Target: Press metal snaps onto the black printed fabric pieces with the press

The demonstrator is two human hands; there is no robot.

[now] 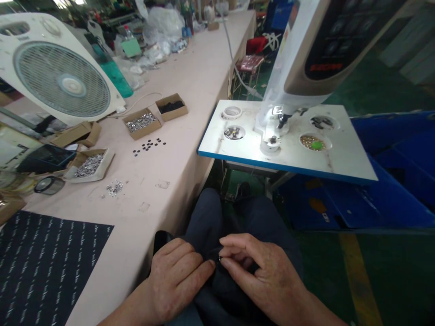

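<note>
My left hand (180,274) is closed on a black cloth (222,283) lying over my lap, its thumb pointing toward the right hand. Opposite it, my right hand (263,271) pinches a tiny shiny metal piece (219,258) between thumb and fingertips, right at the cloth. The piece is too small to tell its exact kind. Both hands are low in the head view, with their fingertips nearly meeting. Part of the cloth is hidden under the hands and blends into my dark trousers (207,217).
A press machine (277,108) stands ahead on a white tabletop (217,145) with cups of small metal parts. On the long table at left are a fan (68,83), boxes of silver parts (141,124), loose black pieces (148,145) and a printed dark sheet (47,262). Blue bins (401,194) sit right.
</note>
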